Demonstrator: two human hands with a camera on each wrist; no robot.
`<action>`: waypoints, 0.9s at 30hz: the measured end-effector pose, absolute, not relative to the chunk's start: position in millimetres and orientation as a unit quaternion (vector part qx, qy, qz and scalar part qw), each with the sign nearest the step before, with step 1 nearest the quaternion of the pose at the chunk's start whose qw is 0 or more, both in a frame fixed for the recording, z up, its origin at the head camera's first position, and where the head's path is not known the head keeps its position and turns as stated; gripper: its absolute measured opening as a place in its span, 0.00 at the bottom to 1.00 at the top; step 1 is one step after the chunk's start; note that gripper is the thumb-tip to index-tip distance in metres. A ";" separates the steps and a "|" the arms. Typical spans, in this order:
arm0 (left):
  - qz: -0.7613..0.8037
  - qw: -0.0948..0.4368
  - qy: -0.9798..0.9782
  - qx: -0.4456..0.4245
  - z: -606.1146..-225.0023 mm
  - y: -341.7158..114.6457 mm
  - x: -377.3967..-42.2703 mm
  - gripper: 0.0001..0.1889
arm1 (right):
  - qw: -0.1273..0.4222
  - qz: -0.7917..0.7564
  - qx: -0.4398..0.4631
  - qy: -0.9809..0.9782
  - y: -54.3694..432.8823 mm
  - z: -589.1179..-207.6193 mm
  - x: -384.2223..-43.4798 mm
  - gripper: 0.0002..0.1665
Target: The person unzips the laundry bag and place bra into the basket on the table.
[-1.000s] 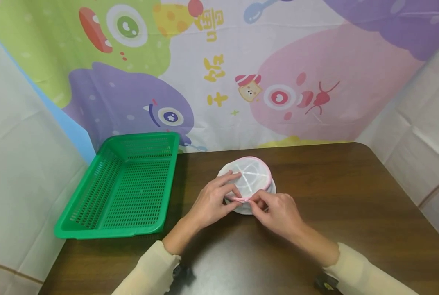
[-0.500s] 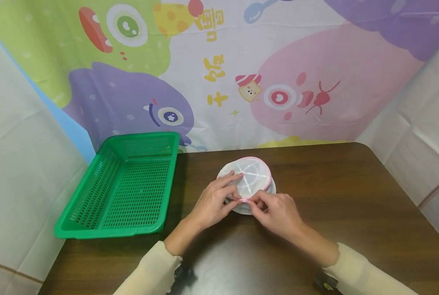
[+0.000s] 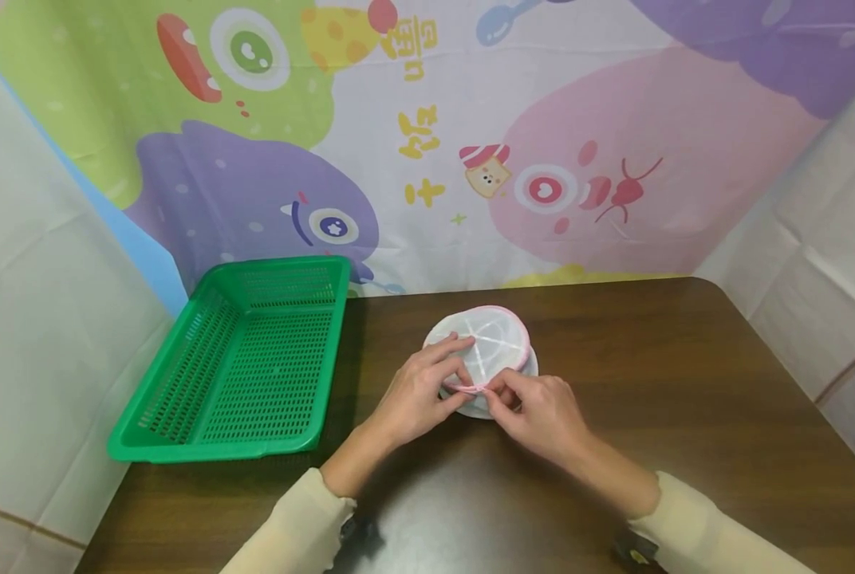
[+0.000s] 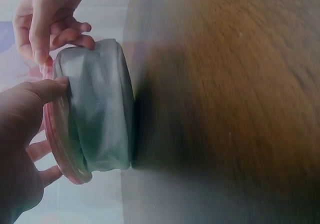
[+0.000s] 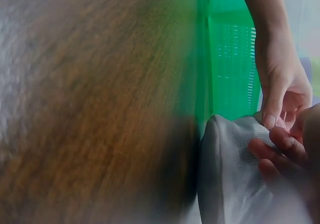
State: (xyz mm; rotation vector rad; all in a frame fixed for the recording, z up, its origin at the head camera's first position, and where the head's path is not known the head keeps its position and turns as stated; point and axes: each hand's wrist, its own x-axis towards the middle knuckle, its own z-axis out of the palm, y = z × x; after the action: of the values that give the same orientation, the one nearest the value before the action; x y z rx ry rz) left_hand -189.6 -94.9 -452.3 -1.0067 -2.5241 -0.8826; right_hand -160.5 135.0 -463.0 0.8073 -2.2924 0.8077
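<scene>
A round white mesh laundry bag (image 3: 501,348) with a pink zipper edge sits on the wooden table, its flat top criss-crossed by pale bands. From the left, my left hand (image 3: 420,391) pinches the pink edge at the near side, its other fingers over the top. Close beside it, the thumb and fingers of my right hand (image 3: 542,410) pinch the same edge; whether they hold the zipper pull is too small to tell. In the left wrist view the soft grey-looking side wall of the bag (image 4: 100,108) stands up from the table, thumb against its rim.
An open green plastic basket (image 3: 316,414) with slotted walls stands on the left of the table. A cartoon-printed cloth (image 3: 427,239) hangs along the back edge. Brown tabletop (image 3: 650,359) extends to the right of the bag.
Both hands stay at the bag's near edge, with only slight finger shifts along the pink trim. The bag tilts very slightly; the basket has not moved.
</scene>
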 end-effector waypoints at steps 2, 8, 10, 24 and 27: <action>-0.305 0.142 -0.874 -0.352 -452.4 -93.8 -189.8 0.11 | 0.288 0.302 0.303 -0.857 134.3 -463.5 -160.6 0.09; -0.296 0.156 -0.872 -0.358 -452.3 -96.5 -189.6 0.13 | 0.292 0.298 0.305 -0.856 135.2 -465.4 -160.5 0.08; -0.295 0.156 -0.872 -0.358 -452.2 -98.6 -189.2 0.14 | 0.292 0.298 0.305 -0.856 136.0 -466.1 -160.3 0.08; -0.299 0.152 -0.872 -0.356 -451.5 -93.4 -187.1 0.12 | 0.279 0.310 0.300 -0.858 134.9 -464.0 -158.1 0.10; -0.302 0.150 -0.872 -0.356 -451.5 -90.5 -186.1 0.12 | 0.277 0.311 0.301 -0.858 134.3 -464.6 -157.9 0.10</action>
State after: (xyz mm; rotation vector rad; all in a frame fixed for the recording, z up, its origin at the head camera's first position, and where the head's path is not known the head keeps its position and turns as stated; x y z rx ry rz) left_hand -186.1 -90.5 -451.5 -1.0215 -2.5051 -0.8664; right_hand -157.9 134.3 -464.6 0.8076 -2.3033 0.8348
